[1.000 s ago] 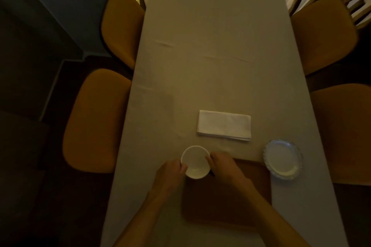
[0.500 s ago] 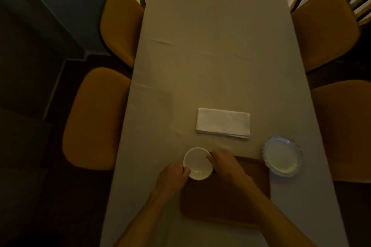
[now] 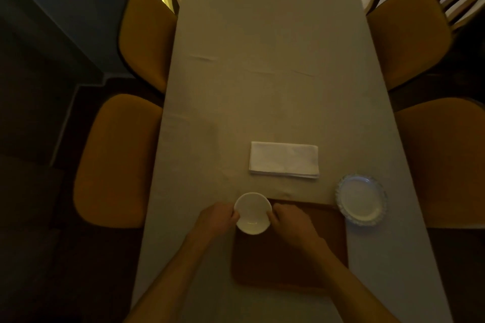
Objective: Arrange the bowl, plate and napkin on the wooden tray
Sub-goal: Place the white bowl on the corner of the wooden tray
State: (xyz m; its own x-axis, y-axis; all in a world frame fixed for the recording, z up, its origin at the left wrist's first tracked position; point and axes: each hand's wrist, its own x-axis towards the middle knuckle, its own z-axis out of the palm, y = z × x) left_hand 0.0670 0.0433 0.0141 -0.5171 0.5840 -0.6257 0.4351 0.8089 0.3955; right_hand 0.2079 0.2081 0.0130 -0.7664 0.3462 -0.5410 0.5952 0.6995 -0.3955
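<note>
Bowl: small round white ceramic bowl, clamped between my left hand and right hand, over the far-left corner of the brown wooden tray.
Risk: it overhangs the tray edge; released there, it may tip.
Beyond my right hand: folded white napkin, glass-rimmed white plate.

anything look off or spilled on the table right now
Nothing spilled or broken. The bowl, held between left hand and right hand, sits at the wooden tray's far left corner. The plate overlaps its far right corner; the napkin lies folded beyond it.
</note>
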